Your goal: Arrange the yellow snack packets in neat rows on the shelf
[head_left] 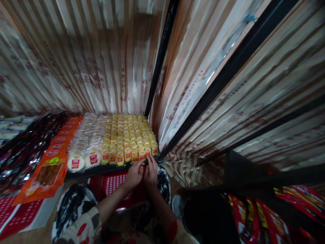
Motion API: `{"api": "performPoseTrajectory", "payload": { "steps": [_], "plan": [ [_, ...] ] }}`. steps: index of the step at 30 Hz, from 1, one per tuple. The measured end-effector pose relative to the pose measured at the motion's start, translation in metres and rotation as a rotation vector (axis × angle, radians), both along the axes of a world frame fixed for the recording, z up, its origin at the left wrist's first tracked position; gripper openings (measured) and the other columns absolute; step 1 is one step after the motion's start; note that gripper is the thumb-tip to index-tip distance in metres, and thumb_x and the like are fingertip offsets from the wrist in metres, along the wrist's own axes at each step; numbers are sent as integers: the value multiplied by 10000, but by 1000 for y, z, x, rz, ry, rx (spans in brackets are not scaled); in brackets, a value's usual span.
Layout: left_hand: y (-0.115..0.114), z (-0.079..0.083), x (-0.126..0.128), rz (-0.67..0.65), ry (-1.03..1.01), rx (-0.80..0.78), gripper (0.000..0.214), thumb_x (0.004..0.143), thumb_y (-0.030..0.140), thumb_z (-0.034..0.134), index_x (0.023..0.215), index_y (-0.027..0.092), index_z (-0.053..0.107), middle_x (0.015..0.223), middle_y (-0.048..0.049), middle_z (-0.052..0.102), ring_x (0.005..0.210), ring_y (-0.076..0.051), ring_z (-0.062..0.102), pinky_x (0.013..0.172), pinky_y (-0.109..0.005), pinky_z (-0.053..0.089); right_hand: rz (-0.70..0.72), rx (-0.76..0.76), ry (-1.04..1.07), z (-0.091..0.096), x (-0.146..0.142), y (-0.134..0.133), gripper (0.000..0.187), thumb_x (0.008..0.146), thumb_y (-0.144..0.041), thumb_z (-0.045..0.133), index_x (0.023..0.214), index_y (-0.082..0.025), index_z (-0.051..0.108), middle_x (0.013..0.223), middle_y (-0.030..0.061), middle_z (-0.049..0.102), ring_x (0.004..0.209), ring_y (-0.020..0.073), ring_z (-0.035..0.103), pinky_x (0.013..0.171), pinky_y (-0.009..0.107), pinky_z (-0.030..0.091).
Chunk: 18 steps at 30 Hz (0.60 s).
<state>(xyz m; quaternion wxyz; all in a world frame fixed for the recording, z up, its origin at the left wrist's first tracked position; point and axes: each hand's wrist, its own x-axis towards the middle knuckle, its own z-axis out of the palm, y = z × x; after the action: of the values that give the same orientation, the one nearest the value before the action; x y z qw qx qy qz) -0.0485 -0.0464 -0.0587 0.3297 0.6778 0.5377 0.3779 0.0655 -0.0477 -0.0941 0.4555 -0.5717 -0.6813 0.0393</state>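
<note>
My left hand (135, 173) and my right hand (150, 171) are close together at the front edge of a black tray (101, 169). Both have their fingers drawn in; whatever lies between them is too dark and small to make out. The right fingertips reach the front of the small yellow wrapped snack packs (134, 155), which stand in tight rows with red labels. Left of these are rows of round white wrapped cakes (92, 158), also with red labels.
An orange snack bag (49, 162) and dark shiny packets (30, 145) lie to the left. Below the tray is a red plastic basket (111, 183). Black metal posts (203, 98) and striped curtain (109, 61) stand behind. Red packets (270, 220) sit low right.
</note>
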Motion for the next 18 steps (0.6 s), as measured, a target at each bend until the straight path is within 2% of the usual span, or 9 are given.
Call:
{"api": "performPoseTrajectory", "payload": {
  "steps": [4,11,18],
  "plan": [
    [2,-3,3,28,27,-20,428,810,169,367,1204,138,532,1071,-102,655,999,-181,601,935,-365,456,7,-11,-4,0,0,5,511,823,-120,294,1318,-143,422,1313,147,469,1233,228,407,973,455,375],
    [-1,-12,7,42,26,43,427,818,190,363,1210,139,524,1027,-107,666,951,-181,623,890,-361,489,30,20,34,-2,3,7,488,850,-151,274,1315,-149,421,1312,147,467,1243,232,399,974,466,378],
    [-2,-5,7,44,49,-18,455,812,172,374,1250,136,494,1016,-95,674,936,-175,625,880,-354,496,55,-47,43,3,4,7,554,797,-96,304,1338,-167,396,1326,128,443,1245,225,390,996,458,365]
  ]
}}
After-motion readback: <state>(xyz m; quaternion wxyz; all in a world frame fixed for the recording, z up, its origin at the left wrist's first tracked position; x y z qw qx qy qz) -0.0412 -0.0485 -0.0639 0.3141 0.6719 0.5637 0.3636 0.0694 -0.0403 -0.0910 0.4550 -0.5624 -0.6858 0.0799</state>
